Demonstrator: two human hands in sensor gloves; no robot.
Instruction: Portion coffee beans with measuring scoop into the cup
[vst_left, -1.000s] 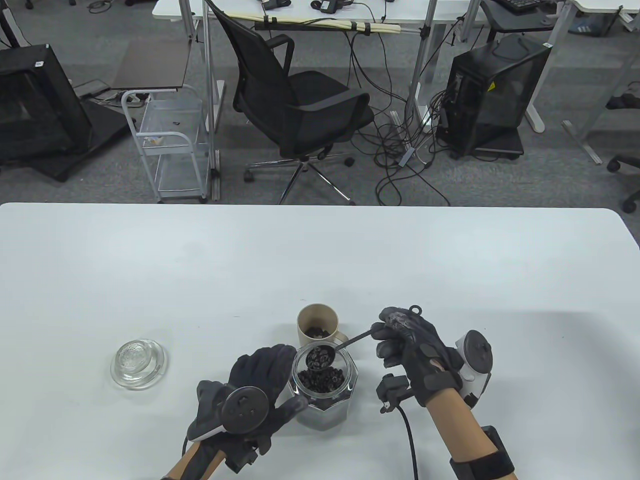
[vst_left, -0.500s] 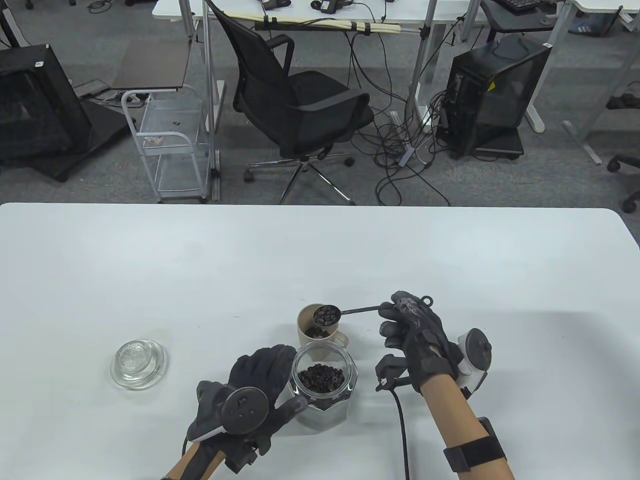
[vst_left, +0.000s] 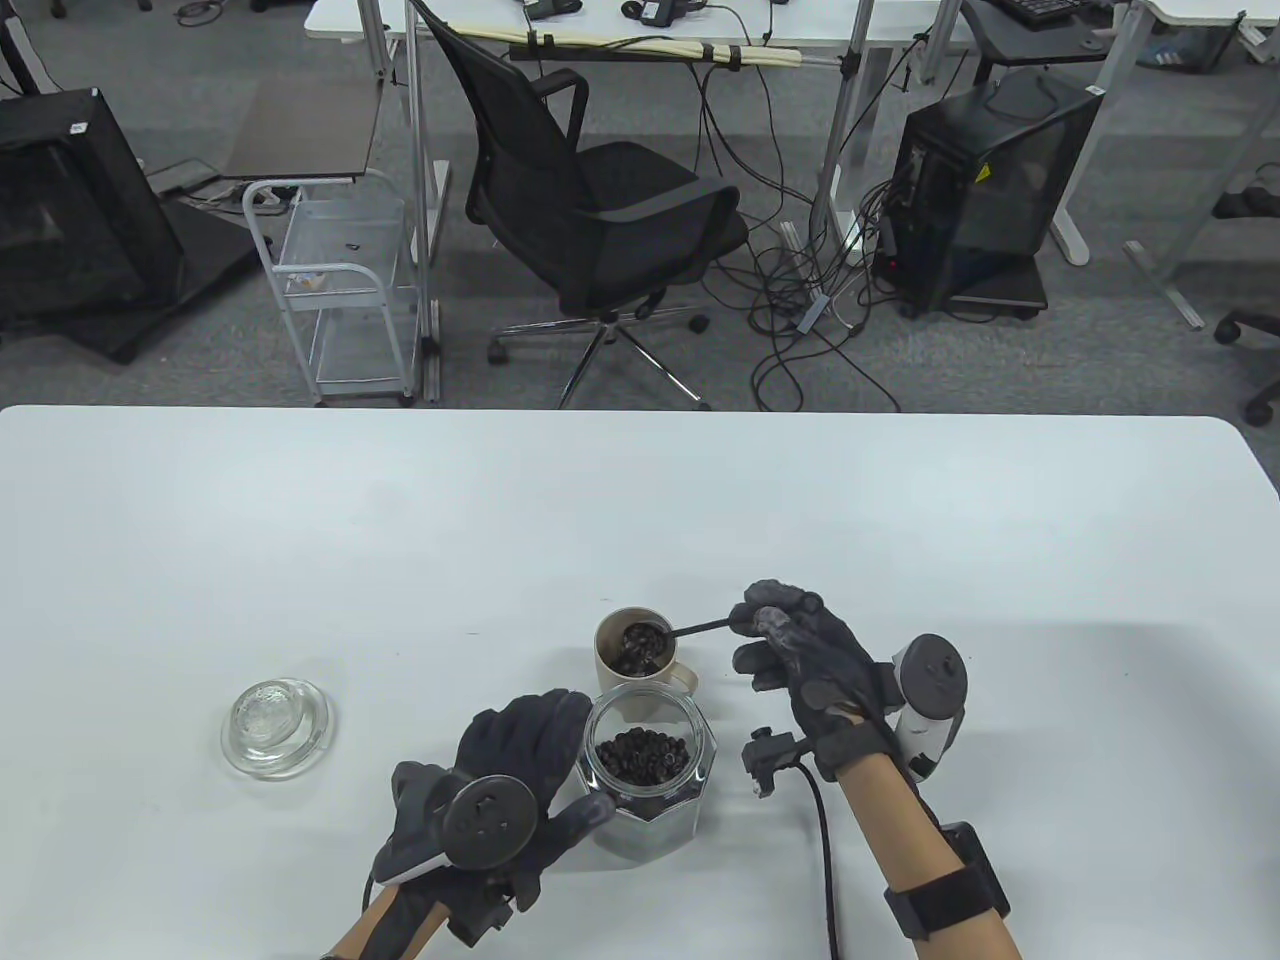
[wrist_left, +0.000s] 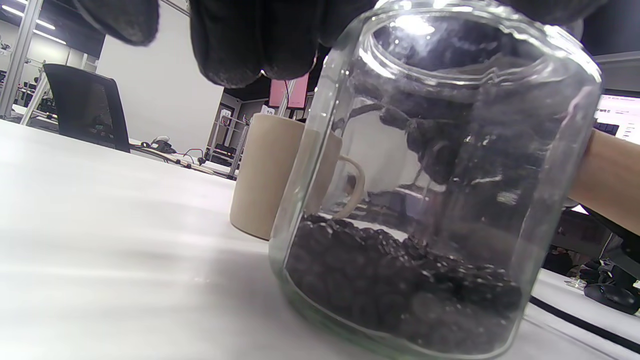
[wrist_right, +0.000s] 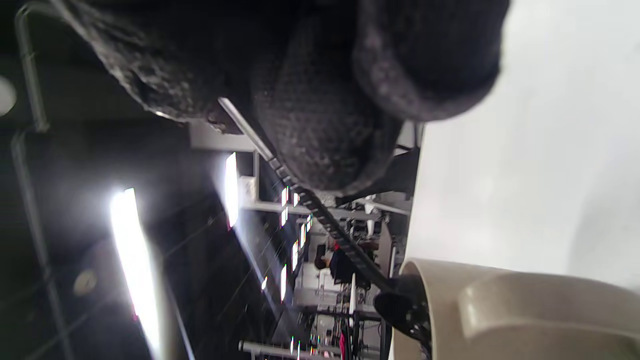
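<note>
Item: scoop (vst_left: 648, 640), bowl loaded with beans, inside the mouth of the cup (vst_left: 610, 672) and tipping. Its handle, the long axis, runs from the bowl out to my right hand (vst_left: 800, 660), whose grip pinches the far end; so the cup lies left of that grip. I judge a roll about this axis empties it.
Item: jar (vst_left: 650, 790), beans low, just nearer me than the cup, my left hand (vst_left: 500, 790) curled round its side.
Item: glass lid (vst_left: 276, 726), well apart on the counter (vst_left: 300, 520), left.
</note>
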